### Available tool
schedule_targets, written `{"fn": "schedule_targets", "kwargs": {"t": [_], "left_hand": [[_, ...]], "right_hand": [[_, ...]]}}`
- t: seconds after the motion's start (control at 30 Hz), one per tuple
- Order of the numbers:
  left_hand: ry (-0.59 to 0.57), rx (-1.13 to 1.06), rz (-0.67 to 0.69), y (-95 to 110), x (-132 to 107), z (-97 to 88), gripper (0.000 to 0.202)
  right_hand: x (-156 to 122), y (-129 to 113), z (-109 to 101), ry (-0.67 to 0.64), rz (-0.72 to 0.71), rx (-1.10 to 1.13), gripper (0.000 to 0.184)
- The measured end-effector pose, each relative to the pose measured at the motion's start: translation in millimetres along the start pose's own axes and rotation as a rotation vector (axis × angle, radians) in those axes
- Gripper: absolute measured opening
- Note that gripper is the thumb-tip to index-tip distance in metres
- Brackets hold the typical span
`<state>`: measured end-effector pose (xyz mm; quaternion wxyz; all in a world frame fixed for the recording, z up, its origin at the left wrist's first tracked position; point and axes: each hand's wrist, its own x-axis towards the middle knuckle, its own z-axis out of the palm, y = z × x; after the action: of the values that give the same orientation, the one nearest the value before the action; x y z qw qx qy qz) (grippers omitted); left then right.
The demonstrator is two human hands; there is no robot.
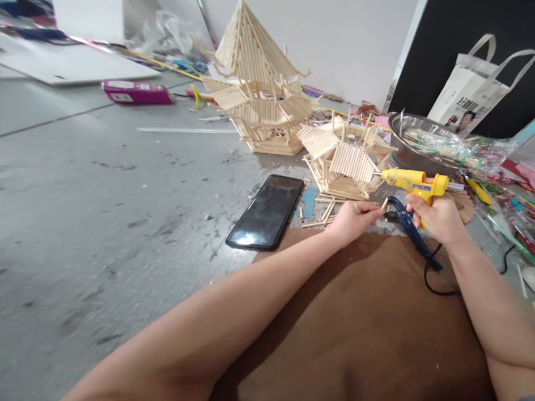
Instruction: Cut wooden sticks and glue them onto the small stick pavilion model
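Note:
My right hand (438, 216) is wrapped round the grip of a yellow hot glue gun (412, 179). Its nozzle points left, close to the slatted roof of a small wooden stick pavilion (346, 159). Lower down, my left hand (357, 220) pinches a short wooden stick (385, 204) between thumb and fingertips. Between the hands lies a dark blue tool (412, 231) with curved handles and a black cord beside it; its head is partly hidden. Loose cut sticks (328, 211) lie just beyond my left hand.
A taller stick pagoda (261, 83) stands behind the small one. A black phone (267, 211) lies left of my hand. At the right are a metal bowl (397, 139) with wrapped sticks and a white tote bag (472, 92). A purple box (137, 93) sits far left.

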<state>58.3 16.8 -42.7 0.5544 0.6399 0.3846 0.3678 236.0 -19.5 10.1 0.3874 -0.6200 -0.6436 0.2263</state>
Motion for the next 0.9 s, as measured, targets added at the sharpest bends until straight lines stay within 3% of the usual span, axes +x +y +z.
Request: {"fn": "schedule_targets", "kwargs": {"t": [0.63, 0.9], "left_hand": [[0.007, -0.015, 0.002, -1.4, 0.1, -0.2, 0.029], [0.097, -0.1, -0.001, 8.4, -2.6, -0.9, 0.024]], "right_hand": [[-4.5, 0.8, -5.9, -0.077, 0.016, 0.0, 0.037], [-6.0, -12.6, -24.9, -0.089, 0.058, 0.216, 0.034]]}}
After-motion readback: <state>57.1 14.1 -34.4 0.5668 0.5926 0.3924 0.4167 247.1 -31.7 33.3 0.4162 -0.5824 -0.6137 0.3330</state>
